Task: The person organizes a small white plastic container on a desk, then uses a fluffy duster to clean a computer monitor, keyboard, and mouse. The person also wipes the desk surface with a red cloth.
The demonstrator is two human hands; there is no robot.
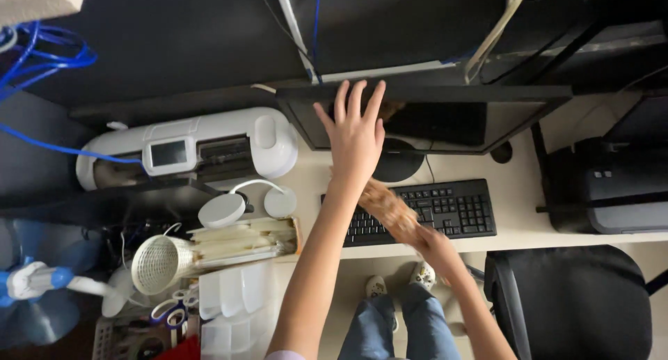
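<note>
Both forearms rise from the bottom of the frame toward a dark monitor (424, 120) at upper centre.

Left hand (356, 134) is spread open, 5 fingers splayed, its fingertips at the monitor's top edge and its palm over the screen's left part. Right hand (435, 245), at lower centre, grips a brown, blurred duster-like thing (390, 208); what it is exactly is hard to tell, and it lies across the left half of the black keyboard (445, 208). At centre left sits a white cutting machine (195, 147) with a small grey screen, a white headset (243, 203) just below it. Blue cables (42, 57) loop at upper left. A black printer (612, 186) stands at right, a black chair (570, 301) at lower right.
</note>
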